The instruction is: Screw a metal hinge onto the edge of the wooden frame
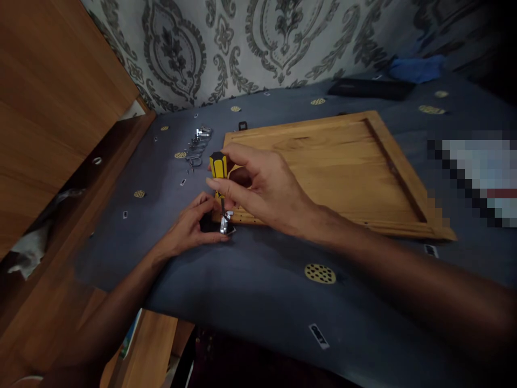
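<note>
So the right hand (262, 186) has a proper pinch on a yellow-and-black screwdriver with a chunky ridged handle (218, 165), held near upright with the shaft pointing down at a small shiny silver metal fitting (225, 223). That fitting sits at the near left corner of a flat, light-brown wooden panel with a raised frame (323, 167), which lies on dark grey-blue printed cloth (250, 285). The left hand (189, 225) is curved in a loose C, thumb tip by the fitting's near end; can't tell if it's really clamping or just steadying. Handling-wise, I'd guess the screwdriver is light and stiff, and those ridges should keep it from slipping, so fingertips around the thick part is the right spot. The fitting looks hard but small and slick, tbh, so I'd take it by its sides, clear of the driver tip. The panel's probably rigid with some weight to it; grab the frame edges, and watch the wood, it could scratch if the tip skids. Loose silver metal bits (197, 143) lie beyond the left hand, easy to scatter.
</note>
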### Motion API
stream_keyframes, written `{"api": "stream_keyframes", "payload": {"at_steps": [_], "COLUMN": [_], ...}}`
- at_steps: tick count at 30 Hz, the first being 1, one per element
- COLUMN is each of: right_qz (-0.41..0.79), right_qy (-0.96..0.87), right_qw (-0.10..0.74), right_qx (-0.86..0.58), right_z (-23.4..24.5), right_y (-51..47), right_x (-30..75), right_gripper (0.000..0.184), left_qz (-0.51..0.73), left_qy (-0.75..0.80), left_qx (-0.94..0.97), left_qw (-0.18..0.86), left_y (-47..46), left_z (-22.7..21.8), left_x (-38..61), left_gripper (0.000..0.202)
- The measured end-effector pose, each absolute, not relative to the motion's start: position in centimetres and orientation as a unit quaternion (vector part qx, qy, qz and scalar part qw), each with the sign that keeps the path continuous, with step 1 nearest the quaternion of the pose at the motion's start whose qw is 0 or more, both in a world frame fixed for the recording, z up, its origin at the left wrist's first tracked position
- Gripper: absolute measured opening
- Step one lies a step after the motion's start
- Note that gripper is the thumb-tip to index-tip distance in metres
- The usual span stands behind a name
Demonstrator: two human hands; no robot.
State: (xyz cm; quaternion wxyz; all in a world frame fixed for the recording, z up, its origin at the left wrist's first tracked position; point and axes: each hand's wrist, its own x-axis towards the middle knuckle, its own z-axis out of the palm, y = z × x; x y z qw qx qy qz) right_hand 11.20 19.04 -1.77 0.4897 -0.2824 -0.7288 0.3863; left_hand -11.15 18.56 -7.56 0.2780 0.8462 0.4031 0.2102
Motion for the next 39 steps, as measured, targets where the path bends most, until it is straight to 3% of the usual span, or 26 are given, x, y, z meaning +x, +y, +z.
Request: {"api": "stream_keyframes", "payload": {"at_steps": [25, 33, 39], "right_qz": [0.389, 0.439, 0.434], "right_qy": [-0.746, -0.77, -0.717], "right_qw": [0.467, 0.4, 0.467], "right_qx": [-0.274, -0.234, -0.281], "right_z": [-1.4, -0.6, -1.6], "right_y": [18.9, 19.3, 18.3], "right_x": [11.4, 12.1, 10.9], "right_gripper": [0.024, 0.016, 0.028], "left_qz": [0.21, 0.223, 0.218], "left_qy": [0.405, 0.398, 0.421], "left_qx": [0.849, 0.849, 0.839], "left_qw": [0.266, 0.265, 0.268], "left_y": [18.5, 18.6, 18.7], "left_z": [-7.5, -7.5, -8.1], "left_x": [-11.1, -11.0, -11.3], "left_gripper": [0.043, 0.044, 0.053]}}
